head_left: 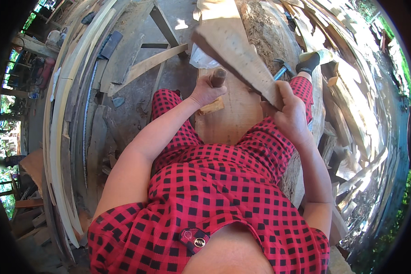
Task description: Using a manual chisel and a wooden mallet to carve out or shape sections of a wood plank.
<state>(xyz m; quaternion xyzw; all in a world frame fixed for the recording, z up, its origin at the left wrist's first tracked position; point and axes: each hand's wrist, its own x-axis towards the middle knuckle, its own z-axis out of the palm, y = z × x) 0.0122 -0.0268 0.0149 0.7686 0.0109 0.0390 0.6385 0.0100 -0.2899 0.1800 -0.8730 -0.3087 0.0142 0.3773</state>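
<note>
My left hand [207,92] is closed around an upright round wooden tool handle [218,77]; whatever lies below the fist is hidden. Below that hand, a small pale wood block [212,106] rests on a wide plank [228,125] between my knees. My right hand [291,111] grips the narrow end of a thick wooden paddle [242,57]. Its broad end is raised up and to the left, over the far part of the plank, apart from the tool handle.
A blue-handled hammer [281,71] lies beyond my right hand, beside my right foot [316,60]. Long boards [64,118] line the left side, with a loose slat [155,61] nearer the middle. Split wood [356,112] is heaped at the right. A clear plastic bag [201,58] sits past my left hand.
</note>
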